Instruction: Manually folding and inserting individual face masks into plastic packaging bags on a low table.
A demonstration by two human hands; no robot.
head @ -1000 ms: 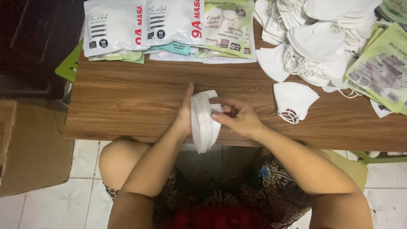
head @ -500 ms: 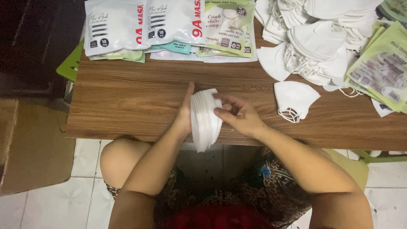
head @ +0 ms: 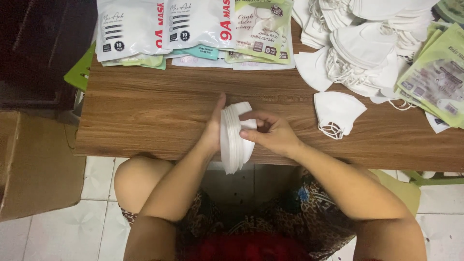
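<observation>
A stack of white folded face masks point(head: 235, 137) stands on edge at the near edge of the wooden table point(head: 159, 111). My left hand point(head: 213, 126) lies flat against the stack's left side. My right hand point(head: 270, 133) presses on its right side, fingers curled over the outermost mask. Both hands squeeze the stack between them. A single white mask point(head: 337, 113) with its ear loops lies on the table just right of my right hand.
A heap of loose white masks point(head: 367, 43) fills the far right. Printed mask packets point(head: 193, 29) lie along the far edge, and green packets point(head: 435, 77) at the right. A cardboard box point(head: 34, 164) sits on the floor at left.
My right hand's fingers have shifted slightly on the stack. The stack stays between both hands at the table's near edge.
</observation>
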